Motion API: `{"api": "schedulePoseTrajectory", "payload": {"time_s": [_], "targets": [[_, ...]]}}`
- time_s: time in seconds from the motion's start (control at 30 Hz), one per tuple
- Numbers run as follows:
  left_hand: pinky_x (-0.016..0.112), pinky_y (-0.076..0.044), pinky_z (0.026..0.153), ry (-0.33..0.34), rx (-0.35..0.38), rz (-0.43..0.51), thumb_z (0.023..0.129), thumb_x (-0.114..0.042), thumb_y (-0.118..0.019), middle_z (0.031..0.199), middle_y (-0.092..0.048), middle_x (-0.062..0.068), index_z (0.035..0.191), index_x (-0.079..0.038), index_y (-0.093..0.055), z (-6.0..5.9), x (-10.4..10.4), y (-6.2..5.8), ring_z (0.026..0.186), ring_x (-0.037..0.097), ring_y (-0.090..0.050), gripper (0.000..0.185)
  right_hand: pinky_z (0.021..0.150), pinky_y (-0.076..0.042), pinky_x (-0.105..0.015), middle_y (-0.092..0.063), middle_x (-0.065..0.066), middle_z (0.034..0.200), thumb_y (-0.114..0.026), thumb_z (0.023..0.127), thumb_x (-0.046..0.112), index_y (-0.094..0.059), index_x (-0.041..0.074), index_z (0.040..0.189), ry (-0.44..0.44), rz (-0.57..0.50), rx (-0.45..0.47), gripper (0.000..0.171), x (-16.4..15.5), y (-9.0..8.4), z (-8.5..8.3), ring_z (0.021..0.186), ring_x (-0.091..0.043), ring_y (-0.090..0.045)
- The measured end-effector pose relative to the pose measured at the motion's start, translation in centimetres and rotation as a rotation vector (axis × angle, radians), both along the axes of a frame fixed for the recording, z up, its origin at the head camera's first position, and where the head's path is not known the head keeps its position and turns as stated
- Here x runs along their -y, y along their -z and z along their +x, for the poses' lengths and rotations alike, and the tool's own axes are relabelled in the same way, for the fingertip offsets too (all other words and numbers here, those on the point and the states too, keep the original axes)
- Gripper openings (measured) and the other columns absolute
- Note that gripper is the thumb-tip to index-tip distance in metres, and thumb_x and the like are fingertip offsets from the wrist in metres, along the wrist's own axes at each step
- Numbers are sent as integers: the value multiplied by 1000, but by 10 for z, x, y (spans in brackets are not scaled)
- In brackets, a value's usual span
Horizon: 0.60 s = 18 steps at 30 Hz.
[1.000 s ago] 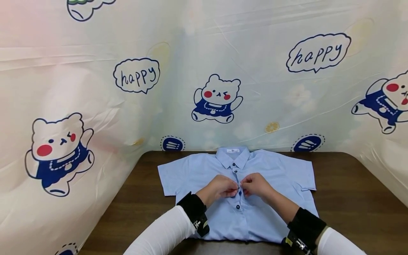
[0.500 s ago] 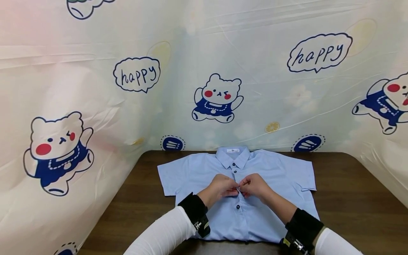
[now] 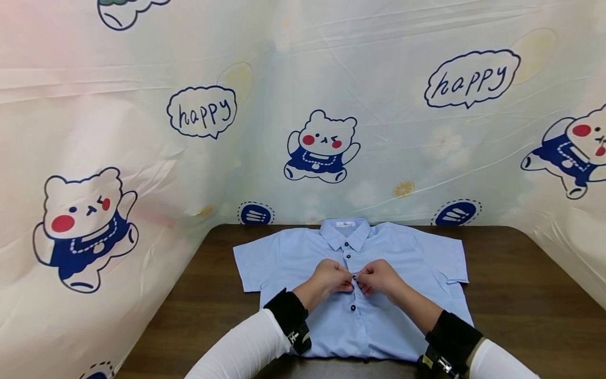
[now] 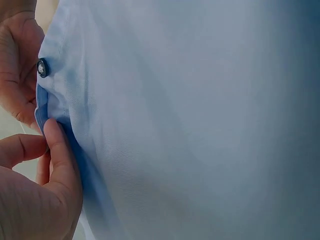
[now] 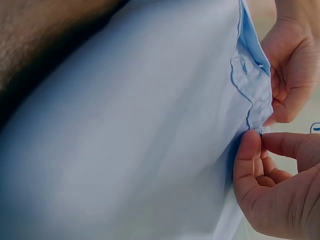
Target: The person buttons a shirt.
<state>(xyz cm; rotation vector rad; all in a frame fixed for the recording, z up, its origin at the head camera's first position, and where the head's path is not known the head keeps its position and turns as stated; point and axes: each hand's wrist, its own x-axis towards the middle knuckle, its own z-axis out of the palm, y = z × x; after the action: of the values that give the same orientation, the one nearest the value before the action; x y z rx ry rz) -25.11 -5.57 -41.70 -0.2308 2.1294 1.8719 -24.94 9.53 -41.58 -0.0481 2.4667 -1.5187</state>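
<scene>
Both hands, left hand and right hand, pinch the light blue short-sleeved cotton shirt at its placket; keep each grip close beside the small dark round button.

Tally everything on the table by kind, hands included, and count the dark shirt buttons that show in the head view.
Light blue short-sleeved shirt: 1
Hands pinching its front placket: 2, the left hand and the right hand
Dark buttons in plain view: 2, one below the collar and one below the hands
Brown wooden table: 1
Total: 6
</scene>
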Motion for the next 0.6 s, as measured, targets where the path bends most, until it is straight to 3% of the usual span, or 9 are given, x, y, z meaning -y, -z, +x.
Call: {"api": "schedulePoseTrajectory", "payload": {"time_s": [0.4,0.53,0.6], "targets": [[27,-56,58,-8,-57,-27,79,8,-70,72,-65,8,77,-1,-65,2,1,2,56,11,-61,10,55,-50,-27,-58,-9,69,-55,94,2,-65,-8,88,-27,-127,153,16,-1,-3,-1,55,-15,-53],[27,-56,58,0,-86,-108,80,5,-72,74,-64,7,80,-2,-66,2,2,5,57,11,-63,9,54,-50,-27,-58,-8,68,-55,94,3,-65,-8,87,-32,-133,164,16,-1,-2,-1,54,-15,-53],[26,-55,57,30,-117,-161,80,3,-74,74,-64,6,79,-2,-65,1,4,8,57,11,-62,11,55,-50,-27,-59,-7,67,-57,94,4,-65,-7,85,-55,-91,116,17,-4,-1,-1,55,-14,-54]]}}
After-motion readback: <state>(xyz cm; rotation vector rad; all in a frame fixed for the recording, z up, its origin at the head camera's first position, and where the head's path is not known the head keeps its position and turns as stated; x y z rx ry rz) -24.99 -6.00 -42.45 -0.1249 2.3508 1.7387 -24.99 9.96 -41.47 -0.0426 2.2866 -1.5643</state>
